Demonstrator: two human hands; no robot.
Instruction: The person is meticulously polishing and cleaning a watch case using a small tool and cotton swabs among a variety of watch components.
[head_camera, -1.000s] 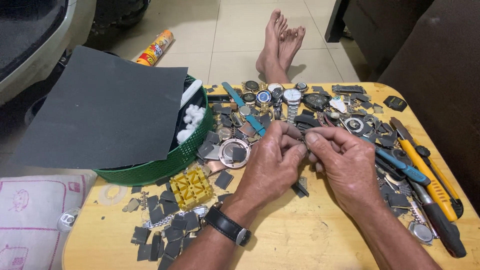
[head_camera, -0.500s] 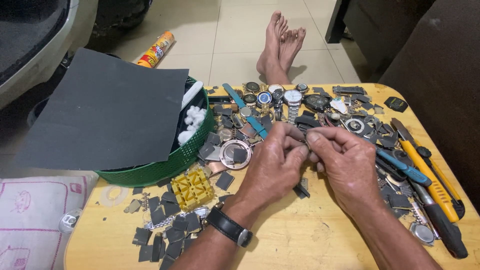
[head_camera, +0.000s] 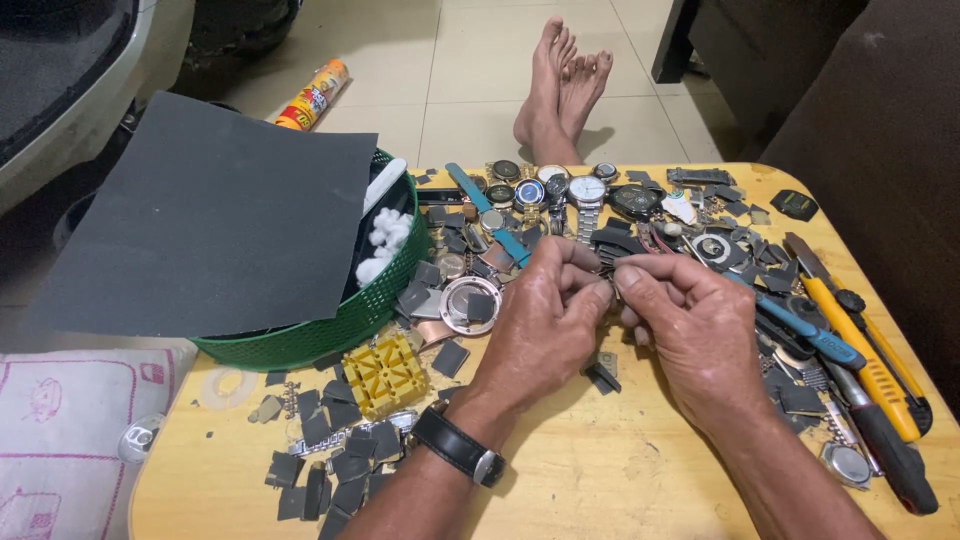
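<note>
We have one view, from the head, looking steeply down and forward over the table (head_camera: 600, 480). It sits close, both hands mid-frame; the table's far edge and floor beyond show.

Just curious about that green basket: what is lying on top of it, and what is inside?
A dark grey sheet lies across the green basket, covering most of it. In the open gap, white cotton balls and a white bar-shaped object show. Whatever else is inside stays hidden under the sheet.
</note>
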